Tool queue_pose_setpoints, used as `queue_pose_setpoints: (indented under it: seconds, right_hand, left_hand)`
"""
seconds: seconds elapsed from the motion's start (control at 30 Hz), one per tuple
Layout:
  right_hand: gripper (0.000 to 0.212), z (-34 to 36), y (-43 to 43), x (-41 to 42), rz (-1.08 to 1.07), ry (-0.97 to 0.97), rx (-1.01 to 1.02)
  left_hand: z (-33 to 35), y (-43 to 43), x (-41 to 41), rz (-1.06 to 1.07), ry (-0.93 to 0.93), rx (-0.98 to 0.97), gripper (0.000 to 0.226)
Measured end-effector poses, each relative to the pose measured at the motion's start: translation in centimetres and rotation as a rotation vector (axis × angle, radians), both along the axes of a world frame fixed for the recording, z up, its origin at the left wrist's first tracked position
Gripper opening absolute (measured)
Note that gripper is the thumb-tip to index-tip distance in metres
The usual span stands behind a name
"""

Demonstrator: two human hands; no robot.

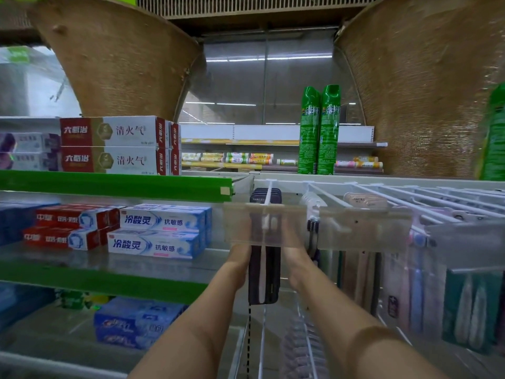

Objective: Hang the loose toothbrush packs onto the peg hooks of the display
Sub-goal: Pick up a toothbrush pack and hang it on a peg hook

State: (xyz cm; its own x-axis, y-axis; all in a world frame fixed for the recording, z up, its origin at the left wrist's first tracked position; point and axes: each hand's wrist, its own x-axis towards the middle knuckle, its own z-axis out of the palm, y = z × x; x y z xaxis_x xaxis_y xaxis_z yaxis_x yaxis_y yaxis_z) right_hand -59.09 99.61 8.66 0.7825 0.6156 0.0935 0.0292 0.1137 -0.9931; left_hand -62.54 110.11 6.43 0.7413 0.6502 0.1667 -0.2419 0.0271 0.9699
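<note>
dark toothbrush packs [264, 277] sit pressed between our left hand [240, 258] and right hand [293, 259], threaded on the white peg hook [269, 194] behind its clear price tag [262, 224]. more packs already hang rightward; whether loose ones remain, we cannot tell.

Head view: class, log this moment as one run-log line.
left hand and right hand: flank dark toothbrush pack | pack: at peg hook, behind clear label strip | grip: unclear
</note>
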Motion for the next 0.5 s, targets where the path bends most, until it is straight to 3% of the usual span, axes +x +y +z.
queue_pose_setpoints:
  seconds: [0.1, 0.23, 0.3, 0.4, 0.5]
  right_hand:
    - [0.078, -0.6, 0.9, -0.2, 0.018, 0.042, -0.002]
    - [0.123, -4.1, 4.9, 3.7, -0.023, 0.049, 0.020]
    - [0.128, -5.7, 6.5, 5.7, -0.049, 0.045, 0.044]
    - [0.100, -4.2, 5.4, 3.1, -0.062, 0.073, 0.069]
    - [0.064, -2.5, 3.7, -0.7, -0.126, 0.009, 0.123]
  left_hand:
    - [0.3, -0.5, 0.4, -0.041, -0.004, -0.015, 0.048]
    - [0.4, -1.7, 0.3, -0.085, -0.009, -0.074, 0.049]
    - [0.5, -1.7, 0.7, -0.021, -0.034, -0.059, 0.049]
    - [0.4, -1.6, 1.2, 0.081, -0.019, -0.024, 0.057]
    - [0.1, -1.8, 1.2, 0.213, 0.020, 0.064, 0.039]
